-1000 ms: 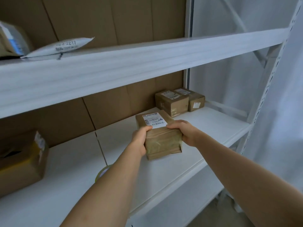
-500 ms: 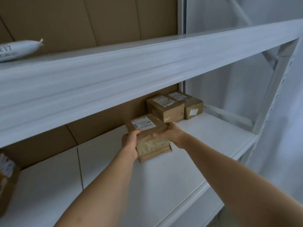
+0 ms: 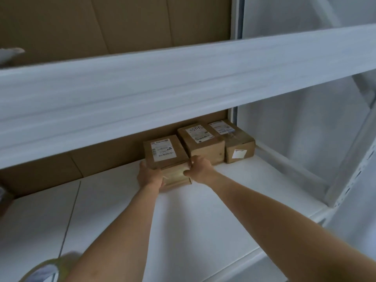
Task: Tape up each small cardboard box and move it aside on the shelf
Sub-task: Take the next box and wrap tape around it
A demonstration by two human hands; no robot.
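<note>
Now, box between left hand, right hand

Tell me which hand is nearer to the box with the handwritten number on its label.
Right. The right hand sits just below the handwritten-label box, at its front lower corner. The left hand grips the far side of the held box, further away.
</note>
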